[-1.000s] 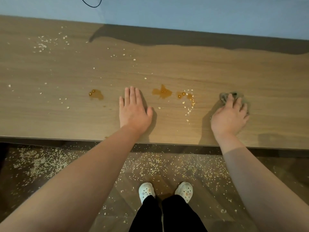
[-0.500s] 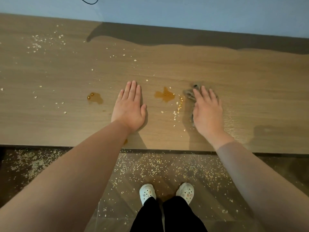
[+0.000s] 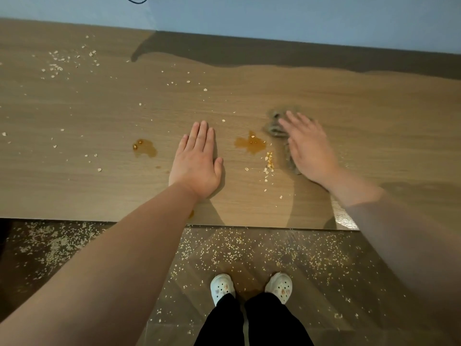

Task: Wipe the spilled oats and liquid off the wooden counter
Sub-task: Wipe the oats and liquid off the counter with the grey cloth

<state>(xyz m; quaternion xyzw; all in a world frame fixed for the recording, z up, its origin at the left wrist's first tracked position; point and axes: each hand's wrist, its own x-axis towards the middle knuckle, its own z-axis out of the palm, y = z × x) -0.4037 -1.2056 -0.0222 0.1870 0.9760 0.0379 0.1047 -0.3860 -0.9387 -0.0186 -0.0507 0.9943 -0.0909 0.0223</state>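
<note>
**Flat hand on cloth, spill beside it**

The right hand (image 3: 309,148) lies on a grey cloth (image 3: 274,127) with its grip released, fingers straight and spread, pressing the cloth onto the desk (image 3: 374,126). Hand and cloth are both blurred. The palm covers most of the cloth, so only its crumpled far end and a strip along the thumb side show. The left hand (image 3: 197,163) lies flat on the desk, grip also released, fingers together, holding nothing.

Between the hands sits an amber puddle (image 3: 250,144), just beside the cloth; whether they touch is hard to tell. A short line of oats (image 3: 269,161) lies nearer the front edge, between puddle and cloth strip. Left of the left hand is a second puddle (image 3: 144,148) with a few grains in it. Loose flakes (image 3: 58,63) are scattered toward the far left corner. A small amber spot (image 3: 191,214) at the front edge is partly hidden by the left forearm.

Below the desk, the floor (image 3: 324,283) is strewn with more oats around white shoes (image 3: 222,287). A dark cable (image 3: 136,0) is cut off at the top edge, against the blue wall (image 3: 299,18)
</note>
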